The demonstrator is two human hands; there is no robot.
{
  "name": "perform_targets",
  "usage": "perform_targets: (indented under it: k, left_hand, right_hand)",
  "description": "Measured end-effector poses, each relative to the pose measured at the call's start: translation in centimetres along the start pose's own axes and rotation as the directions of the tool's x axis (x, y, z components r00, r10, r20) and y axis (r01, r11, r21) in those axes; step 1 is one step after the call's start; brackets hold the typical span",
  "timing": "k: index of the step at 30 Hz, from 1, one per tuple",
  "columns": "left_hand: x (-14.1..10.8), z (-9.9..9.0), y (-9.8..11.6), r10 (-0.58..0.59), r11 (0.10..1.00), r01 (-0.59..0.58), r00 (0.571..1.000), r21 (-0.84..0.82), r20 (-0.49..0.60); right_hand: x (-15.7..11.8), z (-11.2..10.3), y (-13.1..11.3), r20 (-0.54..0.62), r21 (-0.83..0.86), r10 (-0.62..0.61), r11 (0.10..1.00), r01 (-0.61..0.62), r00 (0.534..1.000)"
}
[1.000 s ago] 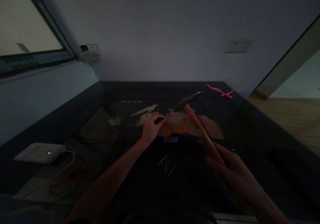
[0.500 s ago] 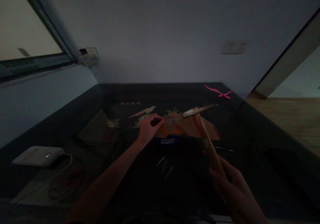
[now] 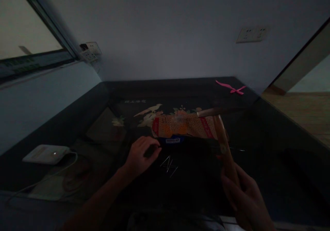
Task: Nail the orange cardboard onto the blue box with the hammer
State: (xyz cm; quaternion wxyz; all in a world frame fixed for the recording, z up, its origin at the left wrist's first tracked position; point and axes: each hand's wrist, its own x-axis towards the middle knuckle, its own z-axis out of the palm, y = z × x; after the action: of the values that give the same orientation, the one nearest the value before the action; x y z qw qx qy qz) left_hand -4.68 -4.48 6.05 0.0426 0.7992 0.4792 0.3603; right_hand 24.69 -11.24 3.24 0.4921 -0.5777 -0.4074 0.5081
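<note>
My right hand (image 3: 244, 193) is wrapped round the wooden handle of a hammer (image 3: 223, 148). The hammer's metal head points left, above the right end of a dotted tan-and-orange packet (image 3: 177, 126) with red bands. My left hand (image 3: 141, 153) is just in front of the packet's left end. Its fingers are curled, with a small gap between thumb and forefinger and nothing visible between them. To its right lie several thin metal nails (image 3: 168, 165) on the dark tabletop (image 3: 196, 183). A blue item with a white label (image 3: 174, 140) sits against the packet's near edge.
A white power bank-like box (image 3: 46, 154) with a cable lies at the left. A pink ribbon (image 3: 233, 88) lies at the back right. The tabletop bears a bird-and-flower print (image 3: 149, 116). Wall sockets (image 3: 252, 34) are on the wall behind, and another thin metal piece (image 3: 239, 150) lies right of the hammer.
My left hand has left the packet's left end and come nearer, down beside the nails, uncovering the red band. The hammer has shifted slightly right in my right hand.
</note>
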Motion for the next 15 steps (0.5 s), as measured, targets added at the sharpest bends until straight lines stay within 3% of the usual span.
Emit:
perform_targets:
  k: [3,5,10,15]
  left_hand:
    - [-1.9,1.1,0.7,0.012,0.998,-0.029,0.95,0.052,0.313]
    - [-2.8,1.8,0.7,-0.032,0.996,-0.004,0.913,0.087,0.407]
    - [-4.0,2.3,1.1,-0.057,0.994,0.01,0.886,0.104,0.46]
    - [-3.6,3.4,3.0,-0.082,0.984,-0.003,0.877,0.176,0.473]
  right_hand:
    - [0.1,0.0,0.1,-0.009,0.046,-0.014,0.999,0.014,1.0]
    - [0.2,-0.1,0.0,-0.01,0.077,-0.01,0.997,0.011,1.0]
    - [0.3,-0.4,0.1,-0.012,0.115,0.0,0.993,0.001,1.0]
    - [0.3,-0.4,0.2,-0.013,0.141,0.004,0.99,-0.002,1.0]
